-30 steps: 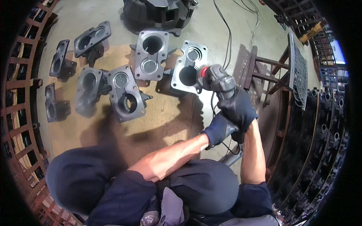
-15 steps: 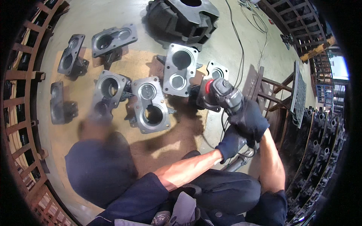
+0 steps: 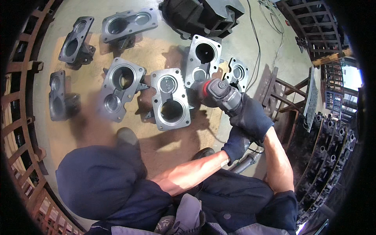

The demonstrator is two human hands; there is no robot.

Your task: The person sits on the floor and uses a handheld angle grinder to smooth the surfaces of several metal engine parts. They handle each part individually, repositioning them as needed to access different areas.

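Note:
Both my hands, in dark gloves, hold an angle grinder [image 3: 228, 96] with a grey head and a red ring by its disc. My right hand [image 3: 252, 119] wraps round its body just behind the head. Lower down, my left hand [image 3: 236, 145] is closed round the rear part. The blurred disc is by the lower end of an upright grey metal casting [image 3: 205, 53] with two round bores; whether they touch I cannot tell. Partly behind the grinder head is another casting [image 3: 238, 72]. To the left lies a two-bore casting [image 3: 181, 96] with its flat face up.
Several similar castings, among them one casting [image 3: 131, 92], stand on a tan sheet [image 3: 156, 150]. A large dark housing [image 3: 184, 17] sits at the back. Cables [image 3: 256, 35] cross the floor. At right are a metal stand [image 3: 288, 94] and stacked parts [image 3: 329, 156]; a brown rack [image 3: 23, 113] lines the left.
The grinder, held in both hands, has moved left off the rightmost casting, uncovering more of it, toward the neighbouring one. The whole view has shifted slightly.

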